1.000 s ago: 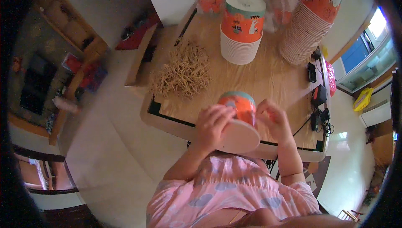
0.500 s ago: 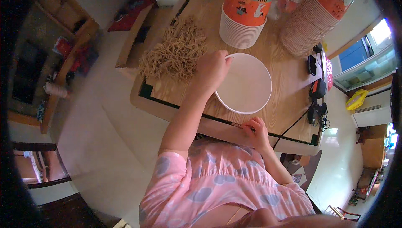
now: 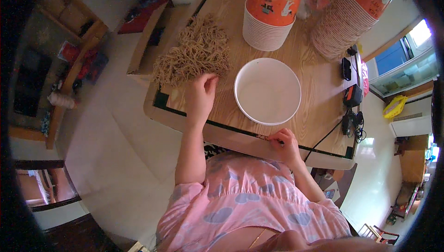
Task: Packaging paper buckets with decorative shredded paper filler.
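Note:
A white paper bowl [image 3: 267,91] stands upright and empty on the wooden table [image 3: 319,95]. Left of it lies a heap of dry brown noodles [image 3: 194,53]. My left hand [image 3: 201,95] rests at the near edge of the heap, its fingertips curled into the noodles. My right hand [image 3: 283,144] rests on the table's front edge, fingers curled, holding nothing that I can see.
Behind the bowl stands a tall stack of orange-and-white paper bowls [image 3: 270,11]. A second, leaning stack [image 3: 349,16] lies at the back right. Black chargers and cables [image 3: 350,97] sit along the right edge. Pale floor lies to the left.
A second ago both hands held the bowl up in front of me. It now stands on the table. My left hand has moved to the noodles, my right to the table edge.

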A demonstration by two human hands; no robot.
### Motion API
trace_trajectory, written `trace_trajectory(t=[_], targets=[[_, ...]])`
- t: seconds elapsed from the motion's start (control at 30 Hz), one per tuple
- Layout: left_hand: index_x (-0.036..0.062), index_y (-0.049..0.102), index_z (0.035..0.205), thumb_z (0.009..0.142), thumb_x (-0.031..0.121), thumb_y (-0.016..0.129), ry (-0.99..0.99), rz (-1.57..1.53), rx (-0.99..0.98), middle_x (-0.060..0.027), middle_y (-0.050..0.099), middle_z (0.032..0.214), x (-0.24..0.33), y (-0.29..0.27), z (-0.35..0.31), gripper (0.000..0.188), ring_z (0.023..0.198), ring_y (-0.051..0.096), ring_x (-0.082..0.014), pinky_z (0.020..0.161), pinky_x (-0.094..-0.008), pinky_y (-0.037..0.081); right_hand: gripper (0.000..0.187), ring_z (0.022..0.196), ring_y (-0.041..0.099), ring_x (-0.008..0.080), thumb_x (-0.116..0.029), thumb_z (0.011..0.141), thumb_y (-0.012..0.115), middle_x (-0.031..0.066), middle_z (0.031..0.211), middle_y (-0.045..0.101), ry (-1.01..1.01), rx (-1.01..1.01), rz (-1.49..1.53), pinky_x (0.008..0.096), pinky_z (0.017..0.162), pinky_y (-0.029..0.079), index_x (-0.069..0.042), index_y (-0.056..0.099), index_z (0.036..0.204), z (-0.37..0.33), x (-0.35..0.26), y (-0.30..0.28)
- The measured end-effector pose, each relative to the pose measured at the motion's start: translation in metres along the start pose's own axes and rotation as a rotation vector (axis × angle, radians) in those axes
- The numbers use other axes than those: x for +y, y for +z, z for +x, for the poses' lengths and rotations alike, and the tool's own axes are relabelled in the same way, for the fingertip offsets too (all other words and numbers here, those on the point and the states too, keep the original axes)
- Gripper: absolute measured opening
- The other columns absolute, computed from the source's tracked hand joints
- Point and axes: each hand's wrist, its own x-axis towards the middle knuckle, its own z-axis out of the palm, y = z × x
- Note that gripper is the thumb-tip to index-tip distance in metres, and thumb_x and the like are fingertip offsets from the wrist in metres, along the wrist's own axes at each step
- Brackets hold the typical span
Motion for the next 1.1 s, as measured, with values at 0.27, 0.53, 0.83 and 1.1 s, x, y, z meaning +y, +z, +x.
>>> trace_trajectory(t=[0.27, 0.53, 0.83, 1.1], targets=[[0.0021, 0.063, 0.094, 0.082, 0.009, 0.06, -0.026, -0.088, 0.006, -0.0124, 0.064, 0.08, -0.037, 0.021, -0.048, 0.014, 0.069, 0.062, -0.0223, 0.062, -0.032, 0.049, 0.007, 0.073, 0.058, 0.0243, -0.002, 0.075, 0.061, 0.0117, 0.079, 0.059, 0.17, 0.034, 0.328, 0.032, 0.067, 0.048, -0.004, 0.063, 0.082, 0.002, 0.008, 0.0], [0.0041, 0.063, 0.09, 0.079, 0.007, 0.061, -0.018, -0.023, 0.048, -0.0115, 0.061, 0.081, -0.045, 0.019, -0.034, 0.011, 0.071, 0.061, -0.024, 0.063, -0.0324, 0.048, 0.006, 0.07, 0.058, 0.0179, 0.0, 0.079, 0.058, 0.0089, 0.076, 0.059, 0.173, 0.138, 0.31, 0.0297, 0.064, 0.048, -0.002, 0.058, 0.084, 0.0, 0.002, 0.006], [0.0056, 0.064, 0.084, 0.078, 0.016, 0.063, 0.003, 0.144, 0.237, -0.0087, 0.057, 0.076, -0.074, 0.021, -0.009, 0.012, 0.069, 0.057, -0.0256, 0.063, -0.0348, 0.046, 0.009, 0.07, 0.055, 0.0228, 0.001, 0.08, 0.056, 0.01, 0.078, 0.053, 0.07, 0.397, 0.181, 0.0319, 0.064, 0.046, -0.003, 0.055, 0.088, 0.007, 0.014, 0.026], [0.006, 0.065, 0.083, 0.08, 0.03, 0.063, -0.133, 0.437, 0.213, -0.0093, 0.056, 0.075, -0.063, 0.042, 0.011, 0.024, 0.076, 0.057, -0.0278, 0.068, -0.0389, 0.046, 0.012, 0.072, 0.055, 0.0276, 0.002, 0.078, 0.058, 0.012, 0.079, 0.054, 0.032, 0.414, 0.135, 0.0336, 0.064, 0.046, -0.003, 0.056, 0.089, 0.005, 0.02, 0.028]])
